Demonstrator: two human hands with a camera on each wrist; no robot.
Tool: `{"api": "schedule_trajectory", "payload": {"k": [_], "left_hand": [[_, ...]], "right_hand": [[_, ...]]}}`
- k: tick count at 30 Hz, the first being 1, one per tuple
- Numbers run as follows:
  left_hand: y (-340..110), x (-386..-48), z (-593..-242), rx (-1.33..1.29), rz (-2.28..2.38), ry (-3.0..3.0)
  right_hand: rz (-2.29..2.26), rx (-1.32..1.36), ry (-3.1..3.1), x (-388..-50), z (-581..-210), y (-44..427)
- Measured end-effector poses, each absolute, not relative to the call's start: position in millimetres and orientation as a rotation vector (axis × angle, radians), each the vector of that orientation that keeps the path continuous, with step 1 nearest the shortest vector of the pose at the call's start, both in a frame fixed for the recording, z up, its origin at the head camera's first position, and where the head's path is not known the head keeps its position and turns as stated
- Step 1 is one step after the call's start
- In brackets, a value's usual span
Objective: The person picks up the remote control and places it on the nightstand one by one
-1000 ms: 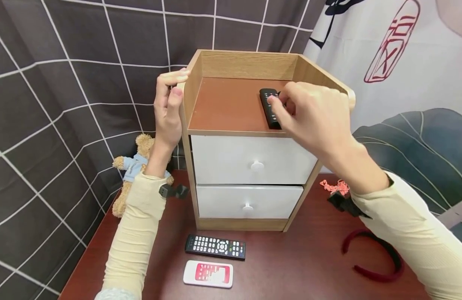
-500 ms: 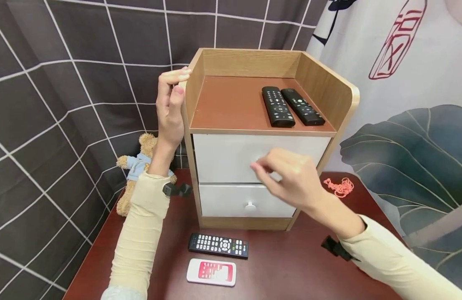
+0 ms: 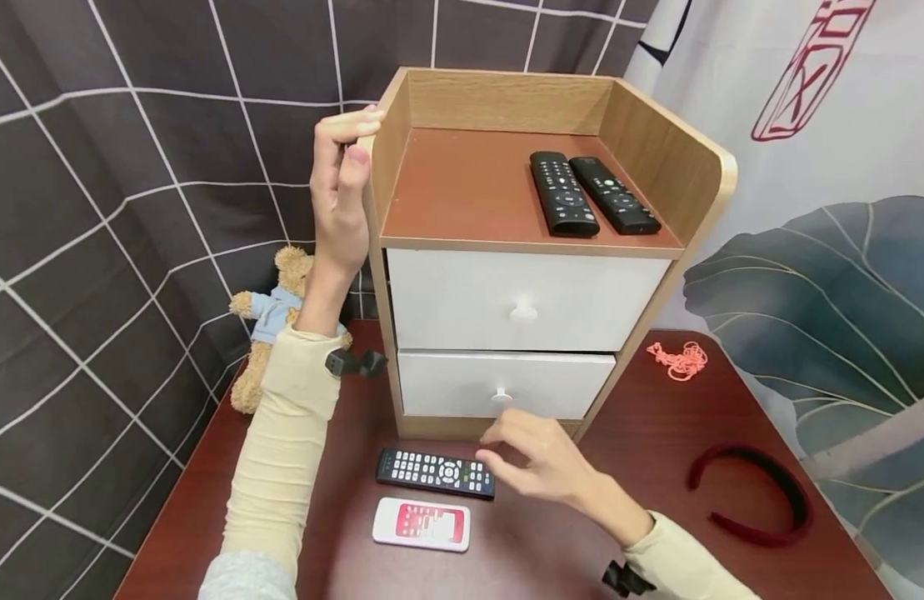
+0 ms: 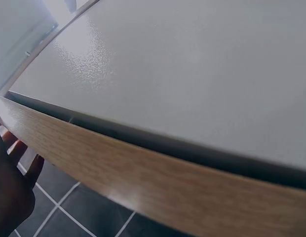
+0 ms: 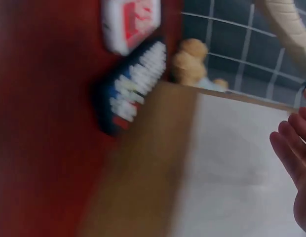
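Note:
My left hand point(image 3: 340, 196) rests against the left side panel of a small wooden cabinet point(image 3: 499, 187), fingertips at its edge. In the left wrist view its fingers point(image 4: 33, 172) lie along the panel's outer side. My right hand point(image 3: 540, 458), loosely bent and holding nothing, hovers in front of the cabinet's base. Nearest to it is the right end of a black remote control point(image 3: 435, 473) lying on the table. A white phone-shaped thing with a pink face point(image 3: 421, 524) lies just in front of that remote. Two more black remotes, one on the left point(image 3: 563, 193) and one on the right point(image 3: 614, 196), lie side by side on the cabinet top.
The cabinet has two white drawers, an upper one point(image 3: 462, 300) and a lower one point(image 3: 447, 383). A teddy bear point(image 3: 270, 325) sits behind my left arm. Coral-coloured string point(image 3: 679, 361) and a dark red headband point(image 3: 787, 496) lie on the table at the right.
My right hand has left the remotes on the cabinet top and come down past the drawers to the table remote. My left hand has stayed on the side panel.

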State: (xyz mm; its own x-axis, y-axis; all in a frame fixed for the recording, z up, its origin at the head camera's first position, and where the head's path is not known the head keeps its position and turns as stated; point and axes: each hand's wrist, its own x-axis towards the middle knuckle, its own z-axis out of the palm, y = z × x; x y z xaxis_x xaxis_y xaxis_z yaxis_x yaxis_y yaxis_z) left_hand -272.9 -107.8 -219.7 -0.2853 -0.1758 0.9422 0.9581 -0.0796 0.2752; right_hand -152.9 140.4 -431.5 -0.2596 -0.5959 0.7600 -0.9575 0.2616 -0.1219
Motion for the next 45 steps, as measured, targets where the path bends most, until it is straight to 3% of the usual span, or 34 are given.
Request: {"api": "schedule_trajectory", "payload": {"k": [6,11,30,35,45], "left_hand": [[-107,-275,-217,-0.959,-1.552,-1.229],[-103,-279,-219,-0.984,-1.58,-1.232],[-105,-278,-221,-0.983,-1.563,-1.218],[-107,-278,-222,-0.98,-1.566,-1.215],[-110,-281,-224,-0.975,-1.541,-1.228]], "right_hand": [[0.734,1.312,-2.266,-150,-490,146],[0.541,1.219,-2.486,-150,-518,151],[0.271,1.32,-2.678,-163,-530,150],[0.457,1.288,-2.777,-163,-528,147],[1.289,1.197,-2.916,-159,-521,148]]}}
